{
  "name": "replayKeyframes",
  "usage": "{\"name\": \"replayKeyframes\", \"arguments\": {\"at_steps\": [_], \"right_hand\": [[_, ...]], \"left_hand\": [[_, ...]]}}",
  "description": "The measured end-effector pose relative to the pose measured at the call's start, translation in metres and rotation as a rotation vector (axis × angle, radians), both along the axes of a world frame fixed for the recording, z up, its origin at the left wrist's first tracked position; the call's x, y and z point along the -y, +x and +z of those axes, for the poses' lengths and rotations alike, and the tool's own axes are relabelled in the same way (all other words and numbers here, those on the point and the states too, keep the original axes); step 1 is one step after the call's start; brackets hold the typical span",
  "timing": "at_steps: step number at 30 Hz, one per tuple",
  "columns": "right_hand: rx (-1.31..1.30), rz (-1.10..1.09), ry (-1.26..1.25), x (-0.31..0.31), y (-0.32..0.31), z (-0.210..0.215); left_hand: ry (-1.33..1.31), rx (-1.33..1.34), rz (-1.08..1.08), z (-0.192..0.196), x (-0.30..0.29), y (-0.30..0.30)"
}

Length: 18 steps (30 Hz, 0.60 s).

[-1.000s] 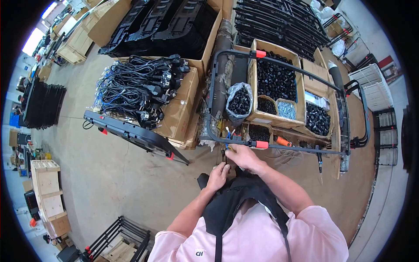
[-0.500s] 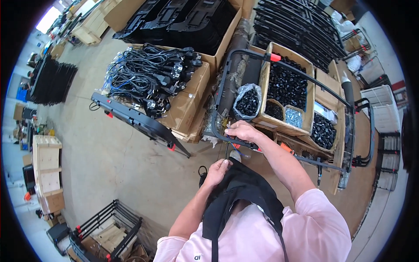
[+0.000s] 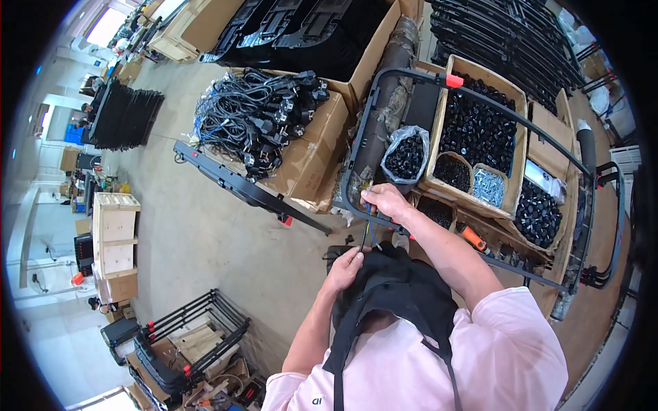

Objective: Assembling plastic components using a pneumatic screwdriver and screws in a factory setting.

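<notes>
My left hand [image 3: 345,270], closed, pinches a dark cable just in front of the black apron [image 3: 391,301]. From there thin wires [image 3: 369,225], some blue and some yellowish, run up to my right hand [image 3: 387,201]. That hand is closed too, its fingertips pinching the wires at the near left corner of a black tubular frame [image 3: 351,159]. What exactly lies between the right fingertips is too small to make out. The frame rests over the bench with red pieces on its bars.
Left of the frame, bundled plug cords [image 3: 257,120] lie on a carton [image 3: 312,147], with a black panel [image 3: 240,183] leaning there. Bolts [image 3: 488,186], black parts [image 3: 476,130] and a bag [image 3: 406,156] fill the bench. An orange-handled tool [image 3: 473,237] lies nearby. Frames [image 3: 199,322] stand lower left.
The whole view has swung, so the surroundings sit further right in the picture. Both hands stay near the frame corner, and the wires between them show more clearly.
</notes>
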State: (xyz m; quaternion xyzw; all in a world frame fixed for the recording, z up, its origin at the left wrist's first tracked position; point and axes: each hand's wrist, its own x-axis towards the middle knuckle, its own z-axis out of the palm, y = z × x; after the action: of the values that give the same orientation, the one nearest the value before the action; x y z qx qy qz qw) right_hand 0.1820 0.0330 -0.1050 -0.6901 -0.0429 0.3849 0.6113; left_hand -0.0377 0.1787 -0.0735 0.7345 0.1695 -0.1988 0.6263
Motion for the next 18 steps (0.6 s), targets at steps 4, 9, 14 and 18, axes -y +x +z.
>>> {"name": "replayKeyframes", "arguments": {"at_steps": [4, 9, 14, 18], "right_hand": [[-0.068, -0.110, 0.038, 0.010, 0.006, -0.011], [-0.121, -0.645, 0.076, 0.001, 0.018, -0.010], [0.026, -0.574, 0.056, 0.009, 0.014, 0.018], [0.069, -0.476, -0.125, 0.005, 0.032, 0.019]], "left_hand": [[-0.190, -0.162, 0.088, 0.017, -0.011, 0.020], [-0.061, 0.094, -0.012, -0.040, -0.012, 0.047], [-0.171, -0.010, -0.037, -0.028, -0.019, 0.047], [-0.337, -0.006, -0.045, -0.017, -0.016, 0.053]]}}
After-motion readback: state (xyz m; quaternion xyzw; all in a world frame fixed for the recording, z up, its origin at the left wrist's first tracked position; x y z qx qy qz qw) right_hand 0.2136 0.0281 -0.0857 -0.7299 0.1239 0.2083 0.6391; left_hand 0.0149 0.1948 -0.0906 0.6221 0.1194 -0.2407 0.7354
